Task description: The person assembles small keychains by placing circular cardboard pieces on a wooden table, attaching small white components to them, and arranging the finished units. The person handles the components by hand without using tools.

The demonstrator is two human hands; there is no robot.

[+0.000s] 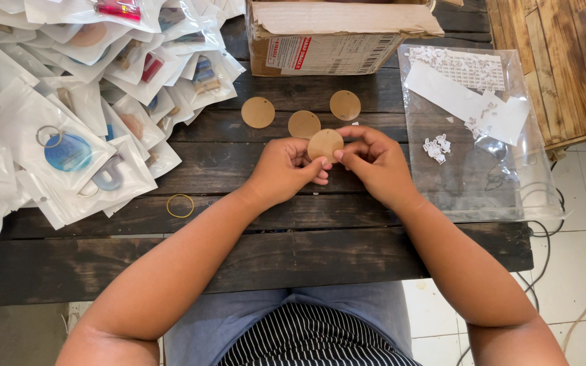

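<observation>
Bag pile (69, 102) — cropped left, top

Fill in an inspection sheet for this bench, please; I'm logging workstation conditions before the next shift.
Surface: dark plank table, worn, scuffed.
Job's things: round tan disc held between both hands; three matching discs lying flat behind it.
Clutter: heap of bagged keychains on the left; loose rubber band; cardboard box at the back; clear plastic bag with paper scraps on the right.
Hands: left hand and right hand both pinch the disc's edge.
Cables: thin cables hanging off the right table edge.
Surroundings: tiled floor, wooden pallet panel.
</observation>
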